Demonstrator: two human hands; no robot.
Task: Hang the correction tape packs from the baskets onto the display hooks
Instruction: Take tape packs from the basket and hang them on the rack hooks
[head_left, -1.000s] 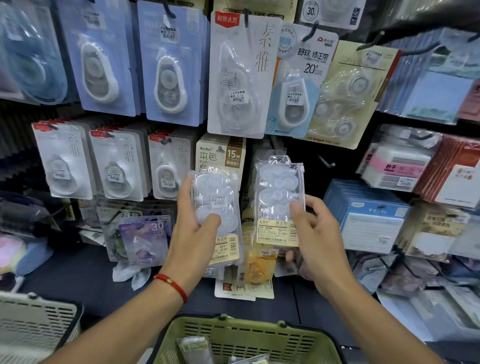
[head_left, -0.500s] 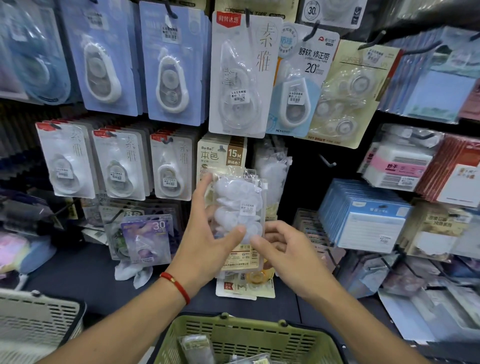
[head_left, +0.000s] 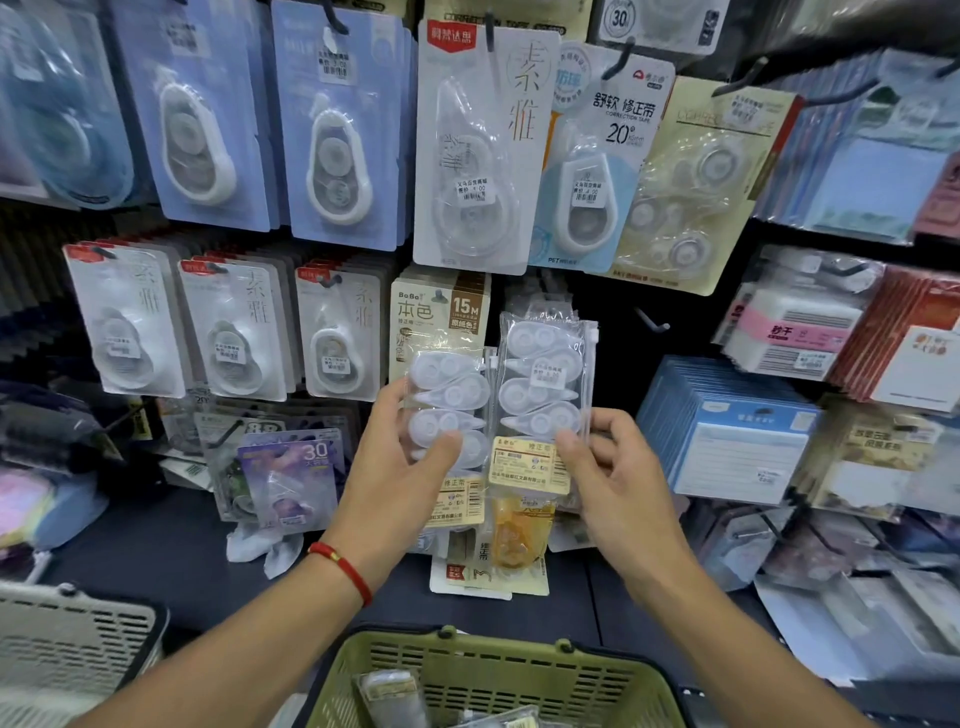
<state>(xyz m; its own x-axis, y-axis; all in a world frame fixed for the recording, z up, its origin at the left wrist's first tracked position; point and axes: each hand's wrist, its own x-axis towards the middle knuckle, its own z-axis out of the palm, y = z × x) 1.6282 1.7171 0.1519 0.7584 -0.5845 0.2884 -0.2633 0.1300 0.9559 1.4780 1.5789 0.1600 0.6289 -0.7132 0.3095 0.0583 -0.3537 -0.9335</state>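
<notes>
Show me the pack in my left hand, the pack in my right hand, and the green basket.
Left-hand pack (head_left: 451, 410), head view, on its clear blister.
Right-hand pack (head_left: 543, 384), head view, on its clear blister, near the price sticker.
Green basket (head_left: 493, 670), head view, on its back wall.

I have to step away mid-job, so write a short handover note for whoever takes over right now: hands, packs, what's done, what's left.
Left hand: grips one clear four-piece correction tape pack, thumb across its front.
Right hand: pinches a second clear pack by its lower label, held beside the first and slightly higher.
Both packs are in front of the display, below the BoBo 15M card; neither is on a hook.
A bare hook sticks out just right of the packs.
Green basket below has more packs inside; grey basket sits at left, contents not visible.
Left: hang both held packs, then go on with the baskets.
</notes>
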